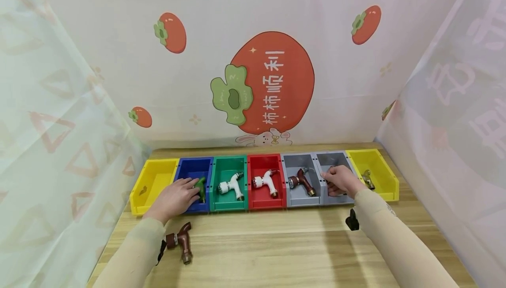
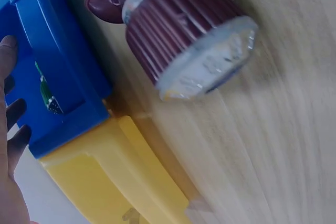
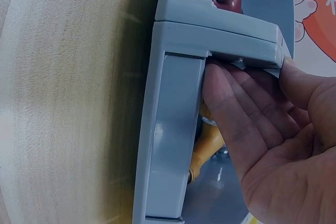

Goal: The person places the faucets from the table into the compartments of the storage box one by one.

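My left hand [image 1: 174, 198] reaches over the blue bin [image 1: 193, 164], its fingers beside a green faucet [image 1: 202, 189]. The left wrist view shows these fingers extended at the bin; whether they touch the faucet is unclear. My right hand [image 1: 341, 179] is inside the right-hand grey bin [image 1: 330, 158]. Its thumb touches the divider's top edge, and the fairly straight fingers [image 3: 236, 108] lie along the wall. Partly hidden behind them is a golden-yellow faucet [image 3: 209, 144]. Near my left wrist, a brown faucet [image 1: 184, 242] lies on the table.
White faucets lie in the green bin [image 1: 230, 161] and the red bin [image 1: 264, 160]. Another brown faucet [image 1: 303, 181] occupies the other grey bin [image 1: 297, 160]. A brass faucet [image 1: 367, 179] sits in the right yellow bin [image 1: 379, 169]. The left yellow bin [image 1: 160, 174] ends the row.
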Demonstrator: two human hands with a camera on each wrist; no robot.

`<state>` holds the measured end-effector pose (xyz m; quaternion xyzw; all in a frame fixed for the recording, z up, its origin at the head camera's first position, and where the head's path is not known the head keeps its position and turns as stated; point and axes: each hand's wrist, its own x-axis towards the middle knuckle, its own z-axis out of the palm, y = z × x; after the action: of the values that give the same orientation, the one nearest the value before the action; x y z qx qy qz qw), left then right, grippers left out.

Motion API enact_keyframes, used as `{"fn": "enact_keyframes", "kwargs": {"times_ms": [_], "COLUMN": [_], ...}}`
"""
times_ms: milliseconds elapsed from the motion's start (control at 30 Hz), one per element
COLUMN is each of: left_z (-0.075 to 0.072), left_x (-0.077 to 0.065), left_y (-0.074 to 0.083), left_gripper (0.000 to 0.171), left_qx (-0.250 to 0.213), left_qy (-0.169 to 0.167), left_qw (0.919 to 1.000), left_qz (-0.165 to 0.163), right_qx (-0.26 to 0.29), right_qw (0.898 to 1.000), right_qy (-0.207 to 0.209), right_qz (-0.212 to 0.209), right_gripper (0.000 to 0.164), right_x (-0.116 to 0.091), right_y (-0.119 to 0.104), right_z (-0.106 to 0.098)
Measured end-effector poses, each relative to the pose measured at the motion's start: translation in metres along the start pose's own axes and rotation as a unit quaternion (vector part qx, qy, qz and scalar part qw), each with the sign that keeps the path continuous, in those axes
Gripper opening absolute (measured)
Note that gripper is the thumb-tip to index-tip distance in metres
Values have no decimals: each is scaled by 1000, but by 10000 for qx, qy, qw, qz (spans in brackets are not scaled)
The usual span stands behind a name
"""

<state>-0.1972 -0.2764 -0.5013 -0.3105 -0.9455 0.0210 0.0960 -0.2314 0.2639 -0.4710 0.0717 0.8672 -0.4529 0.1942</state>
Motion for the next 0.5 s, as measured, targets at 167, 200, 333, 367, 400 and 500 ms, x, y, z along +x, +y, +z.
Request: {"fn": "enact_keyframes", "kwargs": {"times_ms": [167, 200, 333, 367, 400, 500], "left_z": [-4, -5, -11, -12, -14, -20], "left_x": [-7, -9, -18, -20, -22, -28], "left_y": [-5, -6, -8, -8, -7, -5], "left_gripper": [33, 34, 41, 43, 45, 52], "left_qx": [-32, -37, -85, -117, -118, -97], "left_qy": [342, 412, 550, 537, 511, 400], "left_qw": [9993, 9990, 9982, 9983, 9984, 9990], "left_qz": [129, 155, 212, 207, 199, 155], "right_qx": [-19, -17, -26, -26, -24, -29], "right_qw": [10000, 10000, 10000, 10000, 10000, 10000], "right_qy": [25, 21, 10, 11, 9, -4], "right_qz": [-32, -35, -33, -27, -23, -14], "right_gripper": [32, 32, 32, 32, 31, 31], "right_x": [0, 0, 1, 1, 1, 1], "right_y": [0, 0, 0, 0, 0, 1], "right_z": [-1, -1, -1, -1, -1, 0]}}
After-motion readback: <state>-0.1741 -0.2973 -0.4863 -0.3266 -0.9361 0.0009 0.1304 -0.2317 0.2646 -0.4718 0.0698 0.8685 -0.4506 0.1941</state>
